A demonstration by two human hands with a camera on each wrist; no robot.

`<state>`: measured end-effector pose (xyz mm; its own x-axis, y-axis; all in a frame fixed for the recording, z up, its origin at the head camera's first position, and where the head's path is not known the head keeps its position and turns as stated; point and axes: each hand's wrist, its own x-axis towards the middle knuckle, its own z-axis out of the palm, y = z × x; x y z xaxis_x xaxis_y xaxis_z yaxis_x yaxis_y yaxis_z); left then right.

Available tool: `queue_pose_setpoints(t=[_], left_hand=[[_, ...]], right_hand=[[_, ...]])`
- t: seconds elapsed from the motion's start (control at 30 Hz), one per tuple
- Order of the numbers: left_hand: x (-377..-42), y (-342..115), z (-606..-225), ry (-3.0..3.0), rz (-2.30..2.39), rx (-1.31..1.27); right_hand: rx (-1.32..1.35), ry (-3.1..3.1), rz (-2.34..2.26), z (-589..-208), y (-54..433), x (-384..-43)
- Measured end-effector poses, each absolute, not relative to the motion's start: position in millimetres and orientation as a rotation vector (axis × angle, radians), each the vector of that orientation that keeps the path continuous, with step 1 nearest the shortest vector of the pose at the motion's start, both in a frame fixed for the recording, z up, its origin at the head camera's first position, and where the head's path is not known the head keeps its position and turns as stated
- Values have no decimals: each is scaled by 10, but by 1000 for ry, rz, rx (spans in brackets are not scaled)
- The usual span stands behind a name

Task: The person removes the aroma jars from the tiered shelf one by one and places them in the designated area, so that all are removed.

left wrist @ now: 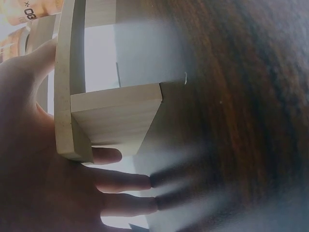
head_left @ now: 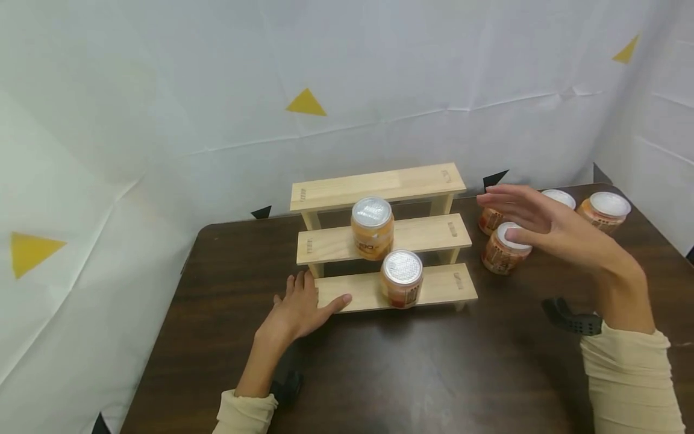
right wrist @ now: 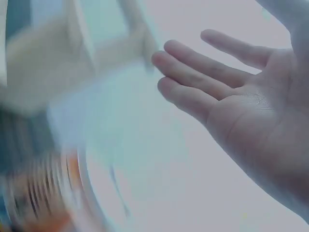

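A three-step wooden shelf (head_left: pixel 379 184) stands on the dark table. One jar (head_left: pixel 372 235) with an orange label and silvery lid sits on its middle step, another jar (head_left: pixel 402 282) on the lowest. My left hand (head_left: pixel 295 310) rests at the left end of the lowest step, thumb (head_left: pixel 337 303) along the board and fingers spread past its end. In the left wrist view those fingers (left wrist: pixel 126 181) extend straight beside the shelf's leg (left wrist: pixel 118 116). My right hand (head_left: pixel 553 223) is held over the jars on the right, fingers extended, its thumb overlapping the lid of the nearest jar (head_left: pixel 500 258).
Behind the right hand are more jars: one (head_left: pixel 602 212) near the table's right edge, one lid (head_left: pixel 559 197) partly covered, and one jar (head_left: pixel 490 220) mostly behind the fingers. White sheeting (head_left: pixel 379 72) with yellow triangles hangs around the table (head_left: pixel 423 374).
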<state>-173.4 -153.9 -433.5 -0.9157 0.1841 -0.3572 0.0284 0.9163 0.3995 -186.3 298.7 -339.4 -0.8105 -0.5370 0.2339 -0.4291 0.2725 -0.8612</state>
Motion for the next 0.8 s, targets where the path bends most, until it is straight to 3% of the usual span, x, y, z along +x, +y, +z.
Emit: queue_pose_setpoints(t=[0.33,0.8], left_hand=[[-1743,-1558,-4380,2687,556,160],[-1717,-1529,-4313,2678,572,146]], right_hand=[[-1013,2220,-1522,-3302,2389,-1900],[-859,2201,-1481,-3323,1803,-2194]])
